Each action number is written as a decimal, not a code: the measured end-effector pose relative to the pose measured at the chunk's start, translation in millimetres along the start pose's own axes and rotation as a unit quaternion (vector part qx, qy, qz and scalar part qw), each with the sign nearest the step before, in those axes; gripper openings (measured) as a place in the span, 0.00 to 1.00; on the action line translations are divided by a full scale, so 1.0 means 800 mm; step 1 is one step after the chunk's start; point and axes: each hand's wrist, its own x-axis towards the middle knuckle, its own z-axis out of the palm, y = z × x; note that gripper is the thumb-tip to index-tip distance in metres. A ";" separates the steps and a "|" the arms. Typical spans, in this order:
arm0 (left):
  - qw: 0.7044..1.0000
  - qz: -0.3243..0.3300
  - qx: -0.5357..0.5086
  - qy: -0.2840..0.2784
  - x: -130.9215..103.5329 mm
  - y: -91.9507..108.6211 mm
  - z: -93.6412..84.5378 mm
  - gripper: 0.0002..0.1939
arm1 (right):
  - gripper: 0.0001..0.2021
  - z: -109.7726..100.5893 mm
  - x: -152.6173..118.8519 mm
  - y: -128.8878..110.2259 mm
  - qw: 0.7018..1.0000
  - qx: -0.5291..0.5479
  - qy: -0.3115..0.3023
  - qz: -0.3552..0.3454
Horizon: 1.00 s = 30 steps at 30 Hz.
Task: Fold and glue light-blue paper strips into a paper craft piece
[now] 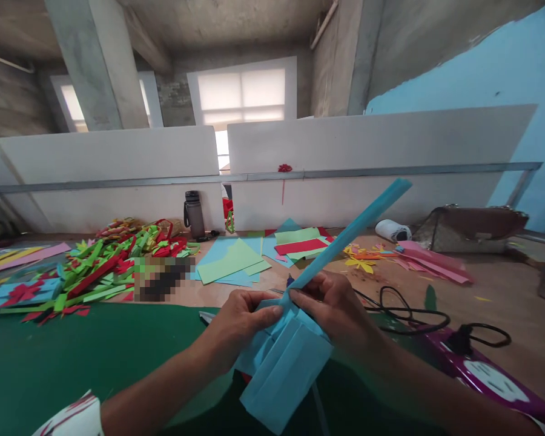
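Folded blue paper box [287, 370] — creased, angular — between both hands [249, 321]

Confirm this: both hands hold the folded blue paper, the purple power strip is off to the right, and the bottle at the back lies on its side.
The bottle is wrong: the head view shows it standing upright at the back. The rest stands: left hand and right hand hold the blue paper, with the power strip off to the right.

Tabletop [495, 266], green mat [95, 351] | paper strips [104, 260], dark bottle [194, 216], handbag [475, 229], purple power strip [495, 375]
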 end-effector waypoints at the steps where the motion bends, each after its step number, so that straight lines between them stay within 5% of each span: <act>1: 1.000 0.002 0.004 0.009 0.000 0.000 0.001 0.11 | 0.03 0.001 0.000 -0.001 1.000 0.000 0.000 -0.001; 12: 0.993 0.027 0.082 0.080 -0.003 0.004 0.006 0.10 | 0.05 0.002 -0.004 0.003 0.998 -0.058 0.019 -0.021; 20: 0.984 0.084 0.140 0.078 -0.004 0.003 0.006 0.09 | 0.07 0.001 -0.003 -0.002 0.996 0.066 -0.045 0.036; 30: 0.965 0.144 0.204 0.076 0.002 0.000 0.010 0.08 | 0.05 -0.003 -0.001 -0.002 0.997 -0.001 -0.067 0.027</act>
